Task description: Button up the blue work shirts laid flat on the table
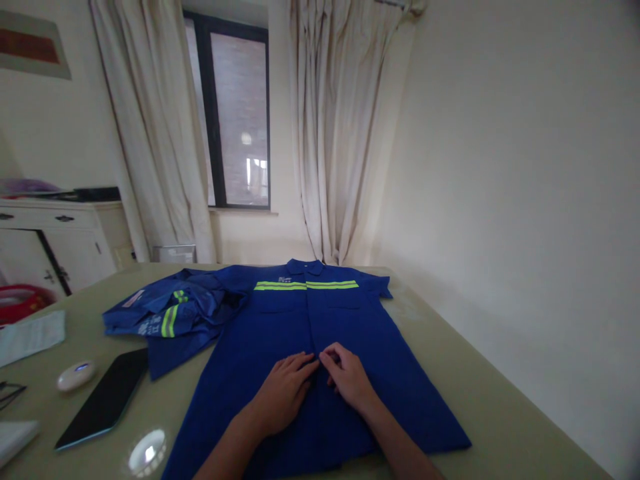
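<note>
A blue short-sleeved work shirt [280, 327] lies spread face up, its collar at the far end and a yellow-green reflective band across the chest. My left hand [287, 387] rests on the lower front, left of the front opening, with fingers stretched toward it. Just across the opening, my right hand [347, 377] has its fingers curled, thumb and forefinger together at the shirt's front edge. The fingertips of both hands nearly meet. Any button under them is hidden.
A crumpled blue garment [195, 313] with reflective strips lies left of the shirt. Nearer are a dark-screened tablet or phone [107, 397], a white oval device [76, 375] and a paper sheet [33, 337]. The table [505, 407] meets a wall [525, 200] on the right.
</note>
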A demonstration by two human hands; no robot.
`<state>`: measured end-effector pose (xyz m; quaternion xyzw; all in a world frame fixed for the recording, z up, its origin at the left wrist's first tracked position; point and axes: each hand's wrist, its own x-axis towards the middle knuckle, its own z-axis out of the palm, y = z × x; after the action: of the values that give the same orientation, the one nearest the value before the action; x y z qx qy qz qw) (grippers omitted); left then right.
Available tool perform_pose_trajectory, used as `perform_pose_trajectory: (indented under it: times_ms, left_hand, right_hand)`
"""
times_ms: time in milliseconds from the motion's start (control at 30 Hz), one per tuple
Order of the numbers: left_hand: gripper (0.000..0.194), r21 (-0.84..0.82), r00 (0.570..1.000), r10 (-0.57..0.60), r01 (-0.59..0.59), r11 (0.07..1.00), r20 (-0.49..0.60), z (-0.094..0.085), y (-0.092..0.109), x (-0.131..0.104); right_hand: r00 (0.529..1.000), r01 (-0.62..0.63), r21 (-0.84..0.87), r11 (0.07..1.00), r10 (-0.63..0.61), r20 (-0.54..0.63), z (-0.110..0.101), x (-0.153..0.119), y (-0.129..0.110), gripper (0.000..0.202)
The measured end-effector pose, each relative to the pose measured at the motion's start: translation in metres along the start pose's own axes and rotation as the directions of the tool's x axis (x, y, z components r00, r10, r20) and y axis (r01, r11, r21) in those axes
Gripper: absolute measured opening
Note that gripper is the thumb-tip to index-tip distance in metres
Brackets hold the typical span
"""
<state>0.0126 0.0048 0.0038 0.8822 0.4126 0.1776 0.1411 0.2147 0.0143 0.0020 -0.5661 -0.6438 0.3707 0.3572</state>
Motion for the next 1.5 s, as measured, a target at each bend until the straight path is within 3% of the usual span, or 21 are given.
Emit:
perform_pose_trajectory:
  times_ms: [67, 133, 233, 300, 400, 500, 767, 1000, 1200, 1300, 1367, 1433, 1500]
  left_hand:
    - [0.054, -0.016, 0.999, 0.019, -0.018, 1.000, 0.043, -0.007, 0.002, -0.001]
    - [0.050, -0.012, 0.997, 0.022, -0.021, 1.000, 0.076, -0.014, 0.006, -0.002]
    - [0.049, -0.006, 0.997, -0.004, 0.004, 1.000, 0.078, -0.021, 0.010, -0.004]
    - [0.051, -0.018, 0.997, -0.008, 0.010, 1.000, 0.075, -0.020, 0.011, -0.004]
    - [0.045, -0.026, 0.999, -0.017, 0.018, 1.000, 0.031, -0.014, 0.010, 0.000]
    - [0.043, 0.001, 0.998, -0.052, 0.052, 0.999, -0.029, -0.007, 0.007, 0.005]
    - [0.037, -0.003, 0.981, -0.182, 0.183, 0.983, -0.066, 0.002, 0.009, 0.015]
    - [0.026, -0.120, 0.943, -0.333, 0.330, 0.936, -0.004, -0.005, 0.017, 0.034]
    - [0.016, -0.258, 0.922, -0.387, 0.372, 0.892, -0.007, 0.010, 0.003, 0.037]
    - [0.015, -0.377, 0.912, -0.406, 0.355, 0.856, -0.064, 0.013, -0.005, 0.038]
    - [0.019, -0.475, 0.907, -0.404, 0.305, 0.826, -0.120, 0.011, -0.009, 0.039]
    - [0.024, -0.527, 0.906, -0.391, 0.255, 0.811, -0.163, 0.007, -0.012, 0.038]
    - [0.026, -0.543, 0.907, -0.378, 0.226, 0.809, -0.186, 0.006, -0.012, 0.036]
  right_hand:
    - [0.998, -0.051, -0.206, 0.977, 0.041, -0.051, 0.003, 0.006, -0.009, 0.042]
    - [0.991, -0.108, -0.435, 0.894, 0.061, -0.120, 0.006, 0.012, -0.018, 0.036]
    - [0.982, -0.140, -0.549, 0.824, 0.045, -0.184, 0.010, 0.019, -0.018, 0.017]
    - [0.988, -0.105, -0.459, 0.882, 0.042, -0.146, 0.009, 0.023, -0.011, 0.014]
    - [0.999, -0.053, -0.143, 0.988, 0.051, -0.018, 0.004, 0.027, 0.005, 0.021]
    - [0.999, -0.039, 0.082, 0.996, 0.039, 0.008, 0.001, 0.032, 0.016, 0.031]
    - [0.984, -0.151, 0.290, 0.945, 0.114, 0.139, -0.002, 0.038, 0.019, 0.040]
    - [0.994, -0.107, 0.378, 0.919, 0.087, 0.070, -0.003, 0.034, 0.018, 0.041]
    - [0.989, -0.134, 0.319, 0.938, 0.107, 0.100, -0.006, 0.032, 0.012, 0.036]
    - [0.996, -0.036, 0.269, 0.963, 0.013, 0.086, -0.012, 0.029, 0.003, 0.021]
    - [0.993, 0.102, 0.146, 0.984, -0.111, 0.051, -0.014, 0.024, -0.004, 0.004]
    - [0.981, 0.194, -0.049, 0.980, -0.194, 0.006, -0.013, 0.016, -0.011, 0.012]
    - [0.976, 0.198, -0.232, 0.952, -0.213, -0.042, -0.007, 0.008, -0.016, 0.013]
